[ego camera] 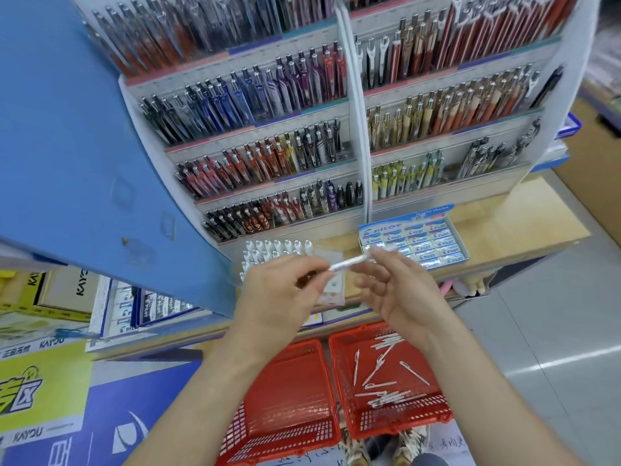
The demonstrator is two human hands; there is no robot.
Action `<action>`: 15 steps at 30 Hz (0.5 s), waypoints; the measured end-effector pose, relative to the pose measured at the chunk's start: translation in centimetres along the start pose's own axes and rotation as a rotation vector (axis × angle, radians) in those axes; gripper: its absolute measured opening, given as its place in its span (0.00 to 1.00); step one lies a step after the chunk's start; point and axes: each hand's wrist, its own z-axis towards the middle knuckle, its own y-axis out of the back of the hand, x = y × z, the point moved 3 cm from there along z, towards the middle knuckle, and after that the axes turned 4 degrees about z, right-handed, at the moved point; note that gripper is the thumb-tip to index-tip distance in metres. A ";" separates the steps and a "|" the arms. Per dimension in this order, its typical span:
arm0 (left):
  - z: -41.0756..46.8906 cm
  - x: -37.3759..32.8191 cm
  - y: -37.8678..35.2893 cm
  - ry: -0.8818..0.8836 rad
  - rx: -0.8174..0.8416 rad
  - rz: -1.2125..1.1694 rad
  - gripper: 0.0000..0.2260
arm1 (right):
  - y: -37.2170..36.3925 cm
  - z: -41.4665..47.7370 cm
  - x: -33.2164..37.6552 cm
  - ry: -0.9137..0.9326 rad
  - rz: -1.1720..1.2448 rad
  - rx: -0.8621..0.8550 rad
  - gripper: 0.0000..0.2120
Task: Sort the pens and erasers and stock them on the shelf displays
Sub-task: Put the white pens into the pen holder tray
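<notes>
Both hands hold one white pen [349,263] level in front of the shelf. My left hand [282,294] pinches its left end and my right hand [396,287] pinches its right end. Just behind my left hand stands a clear display box of white pens [272,252], capped ends up. A blue box of Pilot erasers [420,242] sits on the wooden shelf to the right. On the floor below, the right red basket [339,375] holds several loose white pens [383,371]. The left red basket [329,428] looks empty.
Tiered racks of coloured pens [268,156] fill the display behind the shelf. A large blue panel [84,146] leans in at the left. Bare wooden shelf [504,216] lies right of the eraser box. Boxes and packets crowd the lower left; grey floor lies to the right.
</notes>
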 end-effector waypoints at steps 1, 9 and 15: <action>0.0 0.4 0.6 0.082 -0.016 -0.056 0.03 | 0.3 0.2 0.2 0.034 0.072 -0.024 0.04; -0.1 2.1 2.3 0.394 -0.022 -0.257 0.07 | 1.0 0.9 0.6 0.116 -0.043 -0.042 0.07; 0.8 2.9 3.0 0.502 -0.068 -0.417 0.05 | 0.9 1.2 -0.8 0.130 -0.090 -0.032 0.04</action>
